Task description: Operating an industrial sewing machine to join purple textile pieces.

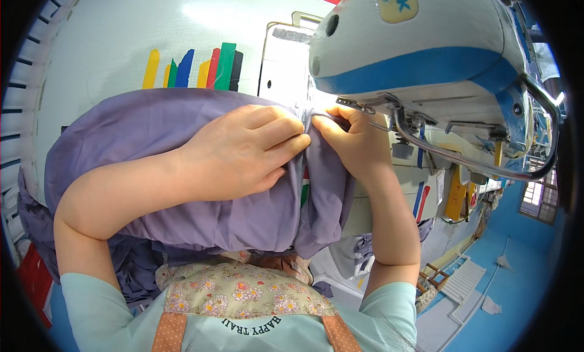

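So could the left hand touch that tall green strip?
Probably yes: the tall green strip shows beyond the purple cloth, nothing standing over it, though the left hand would likely have to leave the cloth.

The cloth (146,127) is plain, matt and greyish purple, lying loose and rumpled along the near edge of the bench (109,54), its broad left part swelling into a smooth, rounded upper outline while soft creases run down its front. Toward the right it narrows and gathers into an upright, pinched-up fold, with a thin gap below parting the broad side from a smaller flap; whether these are one piece or two cannot be told. More of it, darker in shade, drops in crumpled folds past the bench's near left corner.
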Demonstrator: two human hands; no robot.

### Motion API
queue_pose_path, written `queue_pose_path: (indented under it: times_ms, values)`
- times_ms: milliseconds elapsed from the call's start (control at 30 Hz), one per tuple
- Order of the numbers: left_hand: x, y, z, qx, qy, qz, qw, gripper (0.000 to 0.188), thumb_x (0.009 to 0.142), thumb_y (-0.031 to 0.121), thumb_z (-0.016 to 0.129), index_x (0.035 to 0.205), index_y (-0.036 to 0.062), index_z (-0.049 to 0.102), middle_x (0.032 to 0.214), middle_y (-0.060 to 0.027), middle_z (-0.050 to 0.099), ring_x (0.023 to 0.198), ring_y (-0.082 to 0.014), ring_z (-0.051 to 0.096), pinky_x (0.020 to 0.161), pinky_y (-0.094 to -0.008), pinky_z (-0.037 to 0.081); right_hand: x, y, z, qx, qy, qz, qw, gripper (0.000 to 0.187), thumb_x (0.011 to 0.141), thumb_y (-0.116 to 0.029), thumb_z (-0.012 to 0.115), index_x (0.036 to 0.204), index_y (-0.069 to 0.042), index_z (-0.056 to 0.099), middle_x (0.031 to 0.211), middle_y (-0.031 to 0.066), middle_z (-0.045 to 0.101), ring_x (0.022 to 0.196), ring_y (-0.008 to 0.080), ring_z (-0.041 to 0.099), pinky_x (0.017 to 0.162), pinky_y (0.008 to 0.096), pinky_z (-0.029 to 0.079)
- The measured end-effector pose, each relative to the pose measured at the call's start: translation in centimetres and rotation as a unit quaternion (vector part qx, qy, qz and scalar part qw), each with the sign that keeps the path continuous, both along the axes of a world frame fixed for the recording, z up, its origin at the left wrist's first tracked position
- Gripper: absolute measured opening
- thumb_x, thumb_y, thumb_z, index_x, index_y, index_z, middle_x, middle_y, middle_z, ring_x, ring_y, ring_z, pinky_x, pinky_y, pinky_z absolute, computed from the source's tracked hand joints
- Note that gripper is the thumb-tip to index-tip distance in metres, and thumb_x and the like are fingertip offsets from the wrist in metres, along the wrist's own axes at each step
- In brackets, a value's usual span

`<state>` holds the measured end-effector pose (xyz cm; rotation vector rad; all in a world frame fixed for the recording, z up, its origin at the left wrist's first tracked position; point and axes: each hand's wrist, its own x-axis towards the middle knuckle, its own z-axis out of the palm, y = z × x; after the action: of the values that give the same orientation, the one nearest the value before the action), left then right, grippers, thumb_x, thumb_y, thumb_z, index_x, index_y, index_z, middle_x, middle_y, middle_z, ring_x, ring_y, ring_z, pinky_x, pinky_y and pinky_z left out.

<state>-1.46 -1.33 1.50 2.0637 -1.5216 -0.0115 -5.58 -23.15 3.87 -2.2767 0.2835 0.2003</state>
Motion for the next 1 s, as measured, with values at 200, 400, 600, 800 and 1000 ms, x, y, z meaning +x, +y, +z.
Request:
queue_pose_path:
  times_ms: [200,400,600,800,1000]
  values:
    - [-0.1,0.0,0.0,-0.007,-0.001,0.006,1.000,0.061,0.071,0.015,0.074,0.129,0.0045,0.060,0.124,-0.0075,0.055,0.115,-0.0254,0.056,0.100,-0.0398,0.048,0.2,0.3,0.2,-0.018,0.018,-0.001,1.000,0.026,0.087,-0.028,0.071,0.095,-0.003,0.072,0.081,0.0004,0.071,0.072,0.0046,0.059,0.067,0.0242,0.047]
    - [-0.1,0.0,0.1,0.001,0.004,0.007,1.000,0.061,0.071,0.015,0.074,0.129,0.0042,0.060,0.125,-0.0070,0.054,0.116,-0.0248,0.056,0.101,-0.0399,0.048,0.6,0.2,0.1,-0.050,0.045,0.009,0.998,0.026,0.088,-0.028,0.071,0.094,-0.002,0.070,0.078,-0.0019,0.068,0.070,0.0036,0.056,0.066,0.0239,0.046]
    - [-0.1,0.0,0.0,0.007,-0.004,0.004,1.000,0.061,0.072,0.015,0.074,0.130,0.0040,0.060,0.127,-0.0066,0.054,0.119,-0.0244,0.055,0.102,-0.0395,0.047,0.4,0.9,0.1,-0.019,0.019,-0.016,1.000,0.032,0.087,-0.031,0.071,0.096,0.001,0.070,0.077,0.0014,0.069,0.069,0.0055,0.056,0.066,0.0252,0.047]
    - [0.1,-0.1,0.3,0.023,-0.026,0.003,0.999,0.061,0.072,0.016,0.075,0.131,0.0050,0.059,0.134,-0.0069,0.055,0.121,-0.0247,0.054,0.103,-0.0407,0.047,0.6,1.0,0.2,-0.001,0.005,-0.021,1.000,0.035,0.087,-0.032,0.072,0.096,0.001,0.071,0.075,0.0026,0.069,0.067,0.0068,0.056,0.065,0.0258,0.047]
    - [0.1,0.1,0.5,0.029,-0.029,0.014,0.999,0.060,0.074,0.019,0.075,0.131,0.0073,0.059,0.137,-0.0082,0.054,0.122,-0.0261,0.054,0.104,-0.0417,0.045,-0.2,-1.6,-0.3,0.036,0.021,0.010,0.999,0.022,0.086,-0.017,0.076,0.101,-0.002,0.073,0.074,0.0017,0.065,0.070,0.0070,0.057,0.064,0.0281,0.047]
